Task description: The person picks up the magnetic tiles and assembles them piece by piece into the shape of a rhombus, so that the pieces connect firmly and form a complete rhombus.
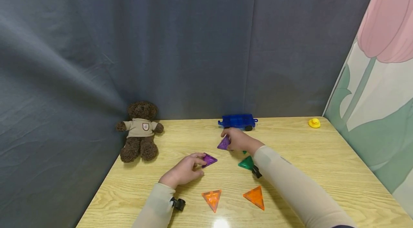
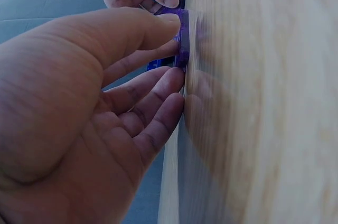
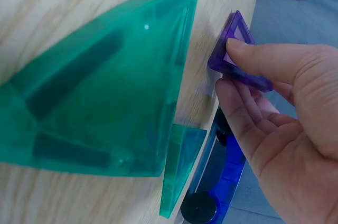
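Note:
My right hand (image 1: 238, 139) pinches a translucent purple triangle tile (image 1: 223, 144). In the right wrist view its thumb lies on the face of this tile (image 3: 244, 36), with the other fingers below, and the tile is tilted off the table. My left hand (image 1: 185, 170) rests low over the table, its fingertips at the left edge of a second purple triangle tile (image 1: 210, 160). The left thumb stands apart from that tile in the head view. A green triangle tile (image 1: 246, 163) lies by the right wrist, and another green tile (image 3: 182, 166) shows behind it, mostly hidden by the right arm in the head view.
Two orange triangle tiles (image 1: 212, 199) (image 1: 256, 197) lie near the front. Just beyond the right hand stands a blue wheeled car base (image 1: 238, 121). A brown teddy bear (image 1: 141, 131) sits back left, a yellow rubber duck (image 1: 314, 123) back right. Grey curtain (image 1: 193, 41) hangs behind.

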The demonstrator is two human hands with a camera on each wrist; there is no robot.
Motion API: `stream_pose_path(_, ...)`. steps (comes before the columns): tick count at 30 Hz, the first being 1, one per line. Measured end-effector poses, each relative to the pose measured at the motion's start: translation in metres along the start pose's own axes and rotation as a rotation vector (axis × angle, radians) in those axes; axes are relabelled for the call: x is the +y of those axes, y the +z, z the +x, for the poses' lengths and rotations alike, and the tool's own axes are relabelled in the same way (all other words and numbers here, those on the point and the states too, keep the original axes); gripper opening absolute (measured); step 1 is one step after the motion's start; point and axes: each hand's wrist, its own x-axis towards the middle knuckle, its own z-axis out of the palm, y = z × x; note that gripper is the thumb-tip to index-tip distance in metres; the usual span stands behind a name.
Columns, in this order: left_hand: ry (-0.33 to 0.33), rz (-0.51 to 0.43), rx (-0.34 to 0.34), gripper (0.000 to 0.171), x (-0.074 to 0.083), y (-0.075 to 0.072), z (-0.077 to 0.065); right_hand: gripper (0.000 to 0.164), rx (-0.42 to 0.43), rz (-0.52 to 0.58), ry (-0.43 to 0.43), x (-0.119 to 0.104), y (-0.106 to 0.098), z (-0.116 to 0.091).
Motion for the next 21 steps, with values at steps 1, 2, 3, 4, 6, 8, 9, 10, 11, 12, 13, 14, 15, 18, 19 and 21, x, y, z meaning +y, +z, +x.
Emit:
stream_pose_path(1, 0.001, -0.001, 0.0, 0.038, -0.0001, -0.0001, 0.0, 0.056, -0.002, 0.01, 0.002, 0.0005, -0.0003, -0.0001)
stream_pose_path(2, 0.002, -0.005, 0.001, 0.038, -0.0001, -0.0001, -0.0001, 0.057, 0.001, 0.024, 0.002, 0.001, -0.0005, -0.0002)
stream_pose_path(3, 0.003, -0.006, 0.0, 0.038, -0.0001, -0.0002, -0.0001, 0.058, 0.0, 0.034, 0.005, 0.0015, -0.0009, -0.0006)
stream_pose_path(4, 0.003, -0.007, 0.0, 0.038, -0.0001, -0.0001, -0.0003, 0.058, 0.002, 0.041, 0.005, 0.0016, -0.0013, -0.0009)
stream_pose_path(6, 0.006, -0.009, -0.002, 0.04, 0.0001, -0.0001, -0.0002, 0.057, 0.006, 0.045, 0.013, 0.0013, -0.0027, -0.002)
stream_pose_path(8, 0.009, -0.008, -0.003, 0.042, 0.0004, -0.0001, -0.0001, 0.055, 0.011, 0.044, 0.03, 0.0011, -0.0038, -0.0024)
stream_pose_path(9, 0.011, -0.008, -0.004, 0.043, 0.0006, -0.0002, -0.0002, 0.054, 0.012, 0.041, 0.038, 0.0011, -0.0044, -0.0025)
stream_pose_path(10, 0.013, -0.009, -0.004, 0.044, 0.0009, -0.0002, -0.0003, 0.052, 0.018, 0.038, 0.048, 0.0011, -0.0047, -0.0026)
stream_pose_path(11, 0.015, -0.011, -0.005, 0.044, 0.0011, -0.0003, -0.0004, 0.05, 0.022, 0.033, 0.058, 0.0015, -0.0048, -0.0026)
stream_pose_path(12, 0.015, -0.011, -0.006, 0.045, 0.0013, -0.0003, -0.0005, 0.048, 0.026, 0.033, 0.067, 0.002, -0.005, -0.0027)
stream_pose_path(13, 0.015, -0.012, -0.007, 0.045, 0.0015, -0.0002, -0.0007, 0.046, 0.032, 0.03, 0.07, 0.0026, -0.0046, -0.0025)
stream_pose_path(14, 0.018, -0.01, -0.007, 0.044, 0.0015, -0.0001, -0.0007, 0.042, 0.038, 0.032, 0.073, 0.003, -0.0046, -0.0029)
stream_pose_path(15, 0.021, -0.008, -0.008, 0.043, 0.0017, 0.0001, -0.0007, 0.038, 0.042, 0.032, 0.078, 0.0035, -0.0045, -0.0034)
stream_pose_path(18, 0.032, 0.01, -0.007, 0.04, 0.0019, 0.0007, -0.0001, 0.025, 0.037, 0.033, 0.087, 0.0037, -0.005, -0.0051)
stream_pose_path(19, 0.035, 0.019, -0.006, 0.038, 0.002, 0.0008, 0.0001, 0.022, 0.032, 0.031, 0.086, 0.0034, -0.0055, -0.0059)
stream_pose_path(21, 0.038, 0.03, -0.005, 0.037, 0.0025, 0.0009, 0.0005, 0.021, 0.015, 0.03, 0.093, 0.0025, -0.0069, -0.0077)
